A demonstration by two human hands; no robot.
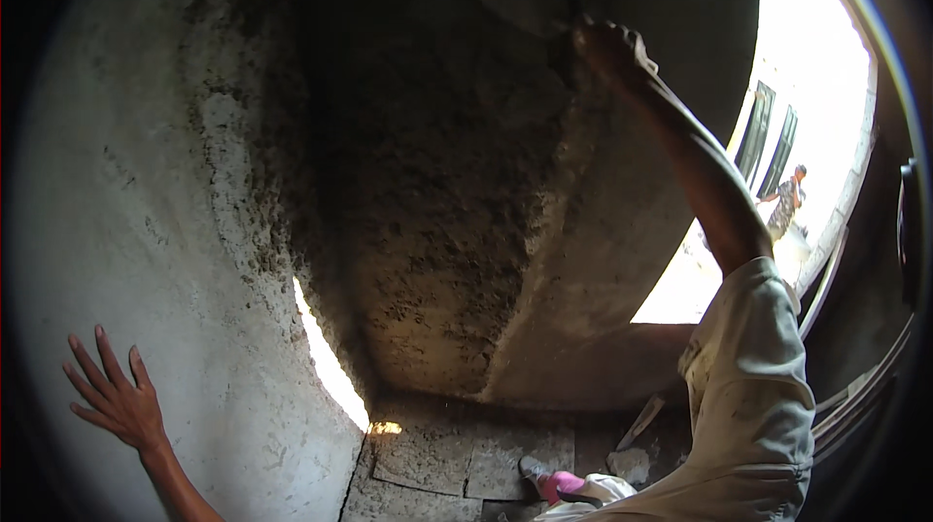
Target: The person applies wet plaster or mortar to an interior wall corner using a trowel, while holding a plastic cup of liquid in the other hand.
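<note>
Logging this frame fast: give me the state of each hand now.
Left hand: open, fingers spread, flat against the pale wall.
Right hand: closed on the handle of a trowel, raised against the dark plaster.

Rough, unfinished room, pretty dim overall. Pale plastered wall (pixel 146 182) on the left, darker patchy cement wall (pixel 428 230) in the middle, still coarse and blotchy. Thin slit of daylight (pixel 330 366) where the two met. Wide opening (pixel 816 94) on the right, blown out with sun, dark window frames (pixel 768 138) beyond. Floor of worn stone slabs (pixel 457 469), scattered with rubble.
</note>
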